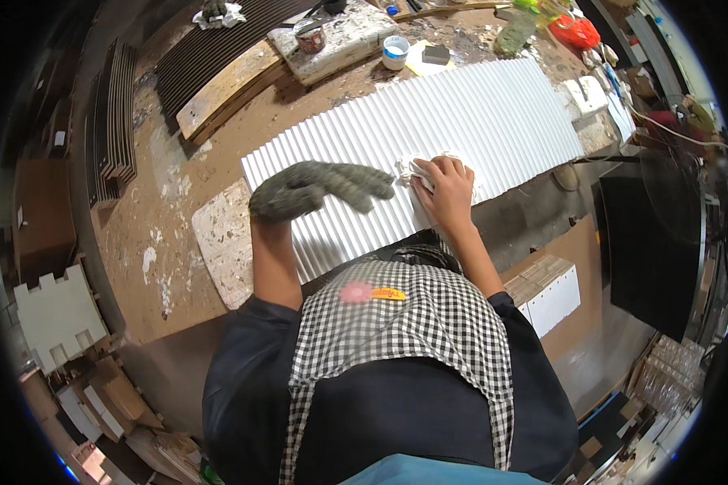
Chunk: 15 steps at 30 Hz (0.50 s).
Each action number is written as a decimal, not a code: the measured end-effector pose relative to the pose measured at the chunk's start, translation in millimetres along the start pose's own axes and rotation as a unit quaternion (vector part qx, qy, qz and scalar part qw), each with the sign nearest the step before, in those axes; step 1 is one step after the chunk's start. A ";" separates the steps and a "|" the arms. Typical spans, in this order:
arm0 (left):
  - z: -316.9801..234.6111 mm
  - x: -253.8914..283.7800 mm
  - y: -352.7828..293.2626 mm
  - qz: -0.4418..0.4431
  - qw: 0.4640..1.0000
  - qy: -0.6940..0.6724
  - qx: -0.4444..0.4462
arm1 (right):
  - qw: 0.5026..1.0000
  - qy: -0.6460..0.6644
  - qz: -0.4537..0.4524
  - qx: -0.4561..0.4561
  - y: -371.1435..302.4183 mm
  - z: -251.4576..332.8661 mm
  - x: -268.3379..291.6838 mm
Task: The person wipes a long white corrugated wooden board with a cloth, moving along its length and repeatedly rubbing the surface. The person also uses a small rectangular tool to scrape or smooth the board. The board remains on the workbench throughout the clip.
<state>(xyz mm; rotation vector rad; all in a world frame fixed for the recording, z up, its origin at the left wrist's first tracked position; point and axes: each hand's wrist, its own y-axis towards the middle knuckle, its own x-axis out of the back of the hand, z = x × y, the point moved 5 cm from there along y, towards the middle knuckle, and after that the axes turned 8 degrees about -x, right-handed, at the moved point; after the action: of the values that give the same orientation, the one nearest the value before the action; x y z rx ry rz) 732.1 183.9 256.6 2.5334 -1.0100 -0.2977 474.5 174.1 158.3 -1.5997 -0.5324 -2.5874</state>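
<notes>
A long white ribbed panel [493, 105] lies slantwise across the workbench in front of me. My right hand [445, 190] is bare, its fingers closed on a crumpled white cloth [408, 168] that touches the ribs near the panel's front edge. Over the panel's left part is my left hand [323, 187], in a dark grey-green knitted glove. Its fingers stretch to the right and are slightly blurred, with nothing visible in them. Whether the glove touches the ribs I cannot tell.
Behind the panel stand a white tub [395, 53], a dark sanding block [436, 54] and a paint-crusted slab [340, 40] bearing a can [309, 39]. Dark slatted panels [218, 48] lie at the back left. A red plastic bag [574, 32] sits at the far right.
</notes>
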 end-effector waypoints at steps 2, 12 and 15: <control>17.3 4.8 14.2 0.013 0.996 0.038 0.078 | 1.000 0.007 -0.004 -0.006 -0.2 -2.0 1.2; 170.2 115.4 49.7 -0.058 0.724 0.633 0.268 | 0.998 0.021 -0.044 -0.035 -4.2 0.4 1.7; 206.4 150.0 64.7 -0.041 0.745 0.611 0.266 | 0.998 0.002 -0.054 -0.028 -4.3 0.6 1.1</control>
<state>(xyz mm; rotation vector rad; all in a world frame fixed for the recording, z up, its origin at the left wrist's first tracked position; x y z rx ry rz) 730.8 -21.2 91.7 2.3528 -0.4058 1.6373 473.6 178.5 158.4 -1.6271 -0.5670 -2.7062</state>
